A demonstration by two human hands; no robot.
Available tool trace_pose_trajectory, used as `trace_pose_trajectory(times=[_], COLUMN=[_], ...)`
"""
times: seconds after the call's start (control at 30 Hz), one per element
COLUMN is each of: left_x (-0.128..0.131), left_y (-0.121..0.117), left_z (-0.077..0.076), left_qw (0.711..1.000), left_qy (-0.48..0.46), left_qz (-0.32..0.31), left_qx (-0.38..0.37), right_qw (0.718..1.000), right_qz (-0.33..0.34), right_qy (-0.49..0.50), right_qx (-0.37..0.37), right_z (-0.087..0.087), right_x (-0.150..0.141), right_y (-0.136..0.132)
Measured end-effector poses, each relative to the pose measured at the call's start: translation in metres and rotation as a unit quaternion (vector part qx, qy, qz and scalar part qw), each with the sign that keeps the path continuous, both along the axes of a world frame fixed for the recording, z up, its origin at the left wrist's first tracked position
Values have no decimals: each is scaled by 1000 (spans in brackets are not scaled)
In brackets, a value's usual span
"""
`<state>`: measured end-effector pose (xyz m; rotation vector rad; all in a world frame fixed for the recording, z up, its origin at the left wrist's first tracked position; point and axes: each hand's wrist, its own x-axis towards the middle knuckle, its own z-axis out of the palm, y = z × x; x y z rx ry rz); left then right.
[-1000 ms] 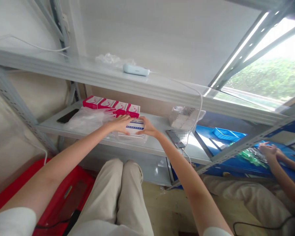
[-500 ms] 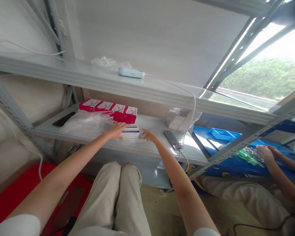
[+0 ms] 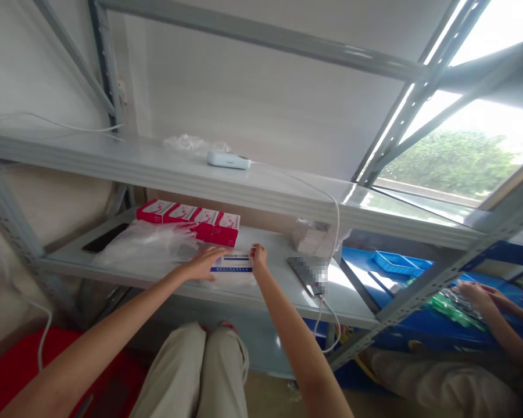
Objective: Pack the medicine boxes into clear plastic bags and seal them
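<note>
A small white-and-blue cardboard box sits near the front edge of the middle shelf. My left hand grips its left end, fingers over the top and thumb low at the front. At the box's right end, my right hand is closed with curled fingers against the edge; the fingertips are partly hidden. Just behind the box stands a row of several red-and-white boxes. A crumpled clear plastic bag lies left of my left hand, partly against the red boxes.
A phone with a white cable lies to the right, before a plastic-wrapped white box. A dark flat object is at the left. The upper shelf holds a pale blue device. A co-worker's hands work over a blue table.
My right hand has moved in from beside the box to its right end. My left hand stays at the left end. The view has tilted upward, so the shelves appear lower.
</note>
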<state>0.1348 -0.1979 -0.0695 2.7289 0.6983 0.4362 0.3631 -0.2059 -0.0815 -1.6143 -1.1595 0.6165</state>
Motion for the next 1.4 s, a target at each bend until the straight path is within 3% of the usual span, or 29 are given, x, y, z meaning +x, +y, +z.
trace_pose_trajectory(times=[0.13,0.23,0.33,0.5,0.7,0.87,0.93,1.0,1.13,1.27,1.4], left_x=[-3,-8,-17,-30,-23,-14,-13,-13,-13,-17,-17], left_y=[4,6,7,11,16,10,7,3,-6,-17,-25], left_z=[-7,-15,-22,-21,-25,-25,-24,-23,-20,-7,7], left_qw=[999,989,961,947,952,956,954,947,934,920,910], left_qy=[44,70,101,86,83,86,88,81,56,4,-42], left_qz=[12,127,240,286,229,222,251,292,350,393,412], left_qx=[-21,-41,-92,-120,-184,-172,-141,-103,-45,-8,27], right_qw=[995,989,981,986,990,983,959,915,855,832,837], right_qz=[-31,-12,58,91,87,108,169,216,216,226,213], right_qy=[86,134,166,135,-54,-134,-225,-338,-457,-491,-488], right_qx=[36,63,84,24,-101,-62,-37,-43,-113,-126,-123], right_z=[-2,-2,0,-5,-3,14,20,23,31,37,38], right_x=[1,2,4,20,36,4,-13,-27,-35,-28,-24], right_y=[-10,-21,-32,-45,-45,-39,-41,-44,-48,-46,-51])
